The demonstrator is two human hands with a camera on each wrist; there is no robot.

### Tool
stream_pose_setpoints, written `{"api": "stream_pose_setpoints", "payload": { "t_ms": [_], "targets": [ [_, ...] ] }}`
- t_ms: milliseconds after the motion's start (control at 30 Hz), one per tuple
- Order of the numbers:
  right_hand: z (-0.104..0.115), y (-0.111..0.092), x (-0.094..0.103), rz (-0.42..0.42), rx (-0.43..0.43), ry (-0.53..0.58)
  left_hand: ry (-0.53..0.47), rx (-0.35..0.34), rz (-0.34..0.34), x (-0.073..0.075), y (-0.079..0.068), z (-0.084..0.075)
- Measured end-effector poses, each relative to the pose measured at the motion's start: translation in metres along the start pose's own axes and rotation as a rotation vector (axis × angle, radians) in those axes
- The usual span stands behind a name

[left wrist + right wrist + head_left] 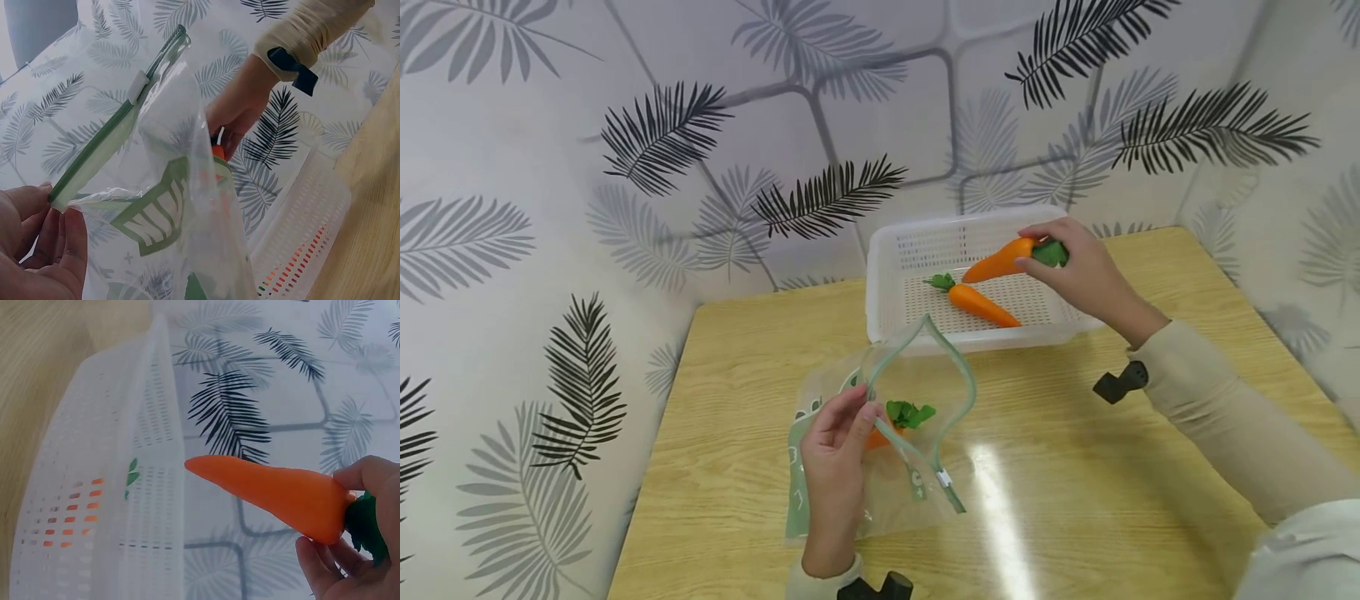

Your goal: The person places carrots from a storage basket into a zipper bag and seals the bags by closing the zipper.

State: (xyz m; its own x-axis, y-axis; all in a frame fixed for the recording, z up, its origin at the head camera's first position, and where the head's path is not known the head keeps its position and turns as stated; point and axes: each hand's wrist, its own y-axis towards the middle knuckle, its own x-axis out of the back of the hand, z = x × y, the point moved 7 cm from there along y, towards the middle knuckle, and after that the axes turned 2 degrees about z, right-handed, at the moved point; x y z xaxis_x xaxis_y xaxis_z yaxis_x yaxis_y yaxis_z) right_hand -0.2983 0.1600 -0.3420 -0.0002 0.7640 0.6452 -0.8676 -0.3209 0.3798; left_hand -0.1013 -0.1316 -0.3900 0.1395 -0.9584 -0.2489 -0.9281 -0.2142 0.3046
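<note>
My left hand (pixel 837 458) pinches the rim of a clear zip bag (pixel 162 144) with green edging and a white slider (pixel 943 477). The bag's mouth gapes toward the basket, and a carrot with green leaves (pixel 910 414) lies inside it. Over the white basket (pixel 887 310), my right hand (pixel 1086 271) grips an orange carrot (pixel 269 490) by its thick top end, tip pointing left. A second carrot (pixel 983 306) rests on the basket floor below, its leaves toward the left.
The wooden table (pixel 737 375) carries the basket at its back edge. Behind it hangs a pale cloth (pixel 880 100) with a dark and grey leaf print. A bright light reflection runs down the table to the right of the bag.
</note>
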Motion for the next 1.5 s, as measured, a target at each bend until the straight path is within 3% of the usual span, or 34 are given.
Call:
{"api": "stream_pose_setpoints", "payload": {
  "t_ms": [467, 700, 833, 967, 1067, 1200, 1400, 1500],
  "targets": [
    [0.078, -0.031, 0.036, 0.011, 0.101, 0.247, 0.017, 0.030, -0.002, 0.000, 0.004, 0.003],
    [0.112, -0.038, 0.031, 0.052, 0.249, 0.286, -0.007, 0.023, -0.002, 0.002, 0.006, 0.002],
    [0.121, -0.037, 0.026, 0.059, 0.321, 0.328, -0.021, 0.021, 0.000, 0.001, 0.007, 0.001],
    [0.124, -0.037, 0.029, 0.006, 0.338, 0.343, -0.008, 0.024, -0.008, 0.003, 0.008, 0.001],
    [0.121, -0.039, 0.036, -0.032, 0.337, 0.451, -0.005, 0.025, -0.004, 0.004, 0.008, 0.002],
    [0.121, -0.042, 0.037, 0.002, 0.358, 0.585, -0.005, 0.042, -0.006, 0.003, 0.008, 0.005],
    [0.128, -0.042, 0.017, 0.072, 0.373, 0.433, -0.008, 0.057, -0.019, 0.004, 0.006, 0.007],
    [0.131, -0.041, 0.009, 0.092, 0.361, 0.410, -0.002, 0.056, -0.020, 0.006, 0.007, 0.006]
  ]
}}
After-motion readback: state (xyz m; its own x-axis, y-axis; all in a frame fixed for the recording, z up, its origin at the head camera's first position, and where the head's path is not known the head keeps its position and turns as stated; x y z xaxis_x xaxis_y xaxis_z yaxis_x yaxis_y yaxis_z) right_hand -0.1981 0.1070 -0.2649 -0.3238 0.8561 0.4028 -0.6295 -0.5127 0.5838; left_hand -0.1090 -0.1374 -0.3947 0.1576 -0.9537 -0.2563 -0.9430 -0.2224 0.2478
